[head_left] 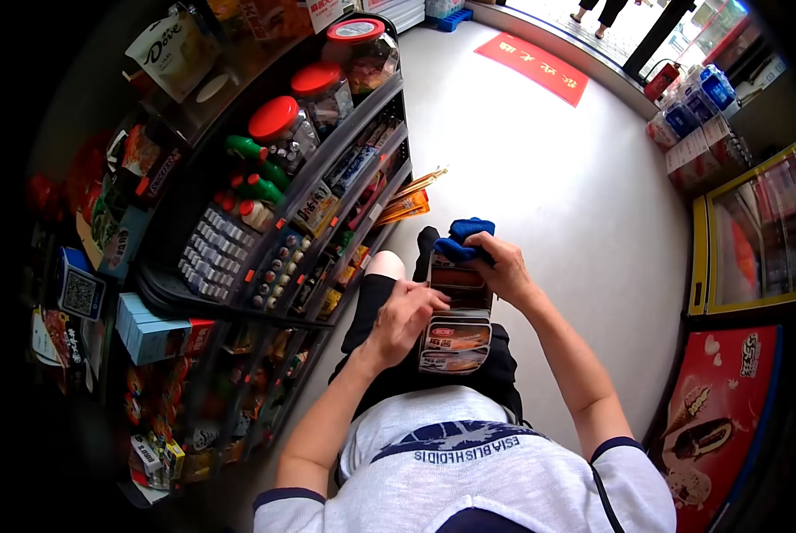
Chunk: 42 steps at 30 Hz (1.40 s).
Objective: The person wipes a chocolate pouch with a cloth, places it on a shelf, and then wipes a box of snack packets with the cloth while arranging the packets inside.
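Note:
A narrow clear holder with compartments [458, 309] lies across the lap, with reddish printed packets [457, 337] in its nearer part. The farther compartments look dark inside. My right hand [502, 266] is closed on a bunched blue cloth [469, 238] at the holder's far end. My left hand [404, 322] is over the holder's left side, its fingers loosely bent and apart, with nothing seen in them. Its fingertips are slightly blurred, and whether they touch the holder I cannot tell.
On the left stands a tiered shop shelf [327, 213] with red-lidded jars [275, 118] and small packets. Orange packets [404, 208] jut from its side. At right are a yellow-framed freezer [700, 258] and stacked cartons [707, 153]. A red mat [533, 68] lies near the doorway.

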Motion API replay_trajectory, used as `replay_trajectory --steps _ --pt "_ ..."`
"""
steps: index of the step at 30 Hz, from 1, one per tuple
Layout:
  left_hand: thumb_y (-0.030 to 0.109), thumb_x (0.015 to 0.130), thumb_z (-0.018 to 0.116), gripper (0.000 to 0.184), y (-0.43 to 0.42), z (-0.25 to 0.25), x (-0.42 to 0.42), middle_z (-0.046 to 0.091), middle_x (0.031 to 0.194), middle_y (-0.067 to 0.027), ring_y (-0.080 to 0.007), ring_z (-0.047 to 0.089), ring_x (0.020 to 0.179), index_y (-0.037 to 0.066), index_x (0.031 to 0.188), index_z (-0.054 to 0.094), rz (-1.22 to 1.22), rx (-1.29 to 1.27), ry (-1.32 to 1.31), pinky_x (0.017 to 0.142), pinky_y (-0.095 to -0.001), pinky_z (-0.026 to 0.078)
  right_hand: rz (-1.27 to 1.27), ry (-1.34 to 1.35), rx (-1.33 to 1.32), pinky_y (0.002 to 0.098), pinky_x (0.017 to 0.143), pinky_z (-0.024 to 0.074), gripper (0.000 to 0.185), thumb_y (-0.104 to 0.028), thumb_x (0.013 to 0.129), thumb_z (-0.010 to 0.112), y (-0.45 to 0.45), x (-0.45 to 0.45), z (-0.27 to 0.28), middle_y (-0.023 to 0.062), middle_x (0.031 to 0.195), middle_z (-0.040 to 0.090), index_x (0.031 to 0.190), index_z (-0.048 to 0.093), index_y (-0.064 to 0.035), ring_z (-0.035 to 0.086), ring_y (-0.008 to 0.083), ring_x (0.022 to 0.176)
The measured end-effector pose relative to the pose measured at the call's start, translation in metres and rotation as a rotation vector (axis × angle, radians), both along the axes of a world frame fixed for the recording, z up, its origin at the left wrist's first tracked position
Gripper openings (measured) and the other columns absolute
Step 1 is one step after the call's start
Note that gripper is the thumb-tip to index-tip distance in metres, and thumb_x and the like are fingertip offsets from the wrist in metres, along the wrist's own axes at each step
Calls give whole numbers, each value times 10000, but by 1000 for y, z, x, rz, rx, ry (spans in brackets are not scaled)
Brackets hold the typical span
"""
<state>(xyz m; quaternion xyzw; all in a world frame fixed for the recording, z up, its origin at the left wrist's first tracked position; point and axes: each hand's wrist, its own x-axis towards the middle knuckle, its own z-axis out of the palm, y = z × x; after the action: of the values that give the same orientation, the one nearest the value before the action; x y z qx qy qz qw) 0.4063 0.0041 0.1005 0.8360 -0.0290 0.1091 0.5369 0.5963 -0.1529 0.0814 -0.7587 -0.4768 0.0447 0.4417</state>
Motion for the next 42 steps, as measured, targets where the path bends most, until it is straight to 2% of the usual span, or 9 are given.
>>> replay_trajectory --steps 3,9,15,18,24,26,27,39,42 --pt "88 873 615 205 2 13 16 605 1092 -157 -343 582 992 28 1070 619 147 291 -50 879 -400 471 58 6 6 349 709 513 341 55 727 672 0 -3 3 143 875 654 1040 596 -59 647 316 786" --pt "105 858 612 201 5 22 30 588 973 -194 -418 614 868 0 1016 544 128 599 173 766 -496 495 100 -18 25 358 702 512 354 50 717 677 13 -7 3 147 873 648 1042 595 -64 637 336 786" --pt "45 832 555 186 5 13 35 601 966 -190 -373 631 878 -4 1011 567 132 646 442 790 -469 487 152 -54 -35 409 754 516 346 -15 748 685 20 -10 9 151 923 644 1066 574 -95 634 358 867" --pt "43 826 585 306 10 -9 32 492 1288 -245 -445 602 953 34 1132 599 152 737 334 809 -515 499 175 -66 -27 428 750 517 355 -31 758 685 23 -11 -2 165 918 633 1082 565 -107 629 375 873" --pt "37 827 567 384 5 -4 20 409 1396 -209 -380 401 1266 49 1210 587 164 745 266 1000 -503 356 145 -43 -51 421 714 504 360 -24 763 692 23 -15 -2 166 878 617 1091 572 -113 618 379 832" --pt "56 838 554 312 2 -2 15 469 1321 -207 -371 434 1206 29 1146 596 160 739 234 959 -500 356 150 -43 -8 427 711 498 360 -22 770 687 22 -16 4 168 876 612 1098 571 -112 615 377 828" --pt "67 836 532 277 2 -4 14 556 1119 -168 -343 470 1132 30 1101 608 150 738 178 945 -488 344 154 -42 -15 422 719 499 354 -21 779 683 21 -16 3 171 885 611 1103 571 -110 616 374 836" --pt "168 880 520 302 -7 -18 7 532 1183 -206 -406 449 1156 16 1137 565 188 724 260 959 -540 386 187 -28 10 418 765 508 347 -55 815 681 16 -24 4 170 961 617 1127 546 -120 622 377 883" --pt "177 896 509 287 -11 -10 2 539 1160 -240 -448 505 1073 12 1127 556 145 486 334 924 -539 443 159 -50 -17 417 762 510 362 -66 821 685 11 -28 7 171 960 617 1147 540 -130 623 378 884"
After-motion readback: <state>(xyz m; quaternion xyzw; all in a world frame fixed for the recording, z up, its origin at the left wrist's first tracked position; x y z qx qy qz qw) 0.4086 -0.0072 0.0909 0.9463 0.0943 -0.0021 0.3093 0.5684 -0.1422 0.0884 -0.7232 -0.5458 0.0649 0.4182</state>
